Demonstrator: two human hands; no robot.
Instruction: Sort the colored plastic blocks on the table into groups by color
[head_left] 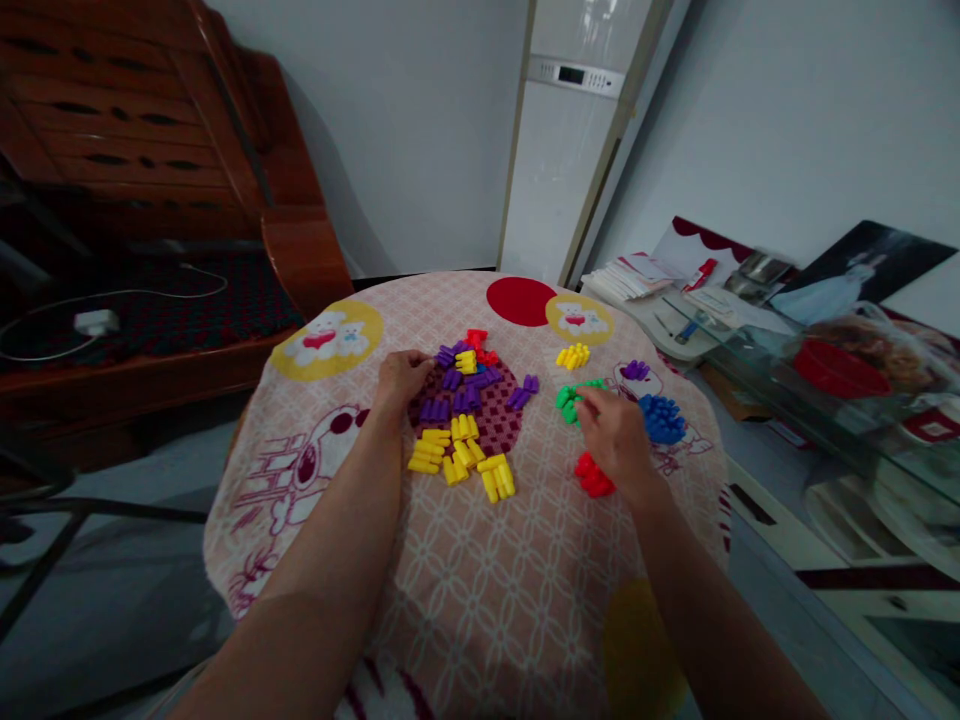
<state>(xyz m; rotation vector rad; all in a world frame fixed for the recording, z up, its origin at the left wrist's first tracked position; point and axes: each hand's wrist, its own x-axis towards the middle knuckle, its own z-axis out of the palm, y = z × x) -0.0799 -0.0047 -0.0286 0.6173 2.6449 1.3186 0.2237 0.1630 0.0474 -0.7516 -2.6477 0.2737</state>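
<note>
My left hand [403,380] is at the left edge of a mixed pile, its fingers bent together against the purple plastic pieces [450,355]; whatever is between the fingertips is hidden. In the pile are also red pieces [477,340] and a small yellow piece [466,362]. Nearer to me lie several joined yellow pieces [426,452], finger-shaped and ridged. My right hand [616,432] reaches over the right side, thumb and fingers pinched at the green plastic pieces [568,402]. Red pieces [594,476] lie just below that hand, and a blue heap [661,418] is to its right.
A patterned cloth covers the round table [480,580]. Farther back are a yellow group [573,356] and a small purple group [636,370]. A glass-topped stand [795,370] with papers and bags borders the right; a wooden bench [300,260] stands at the left.
</note>
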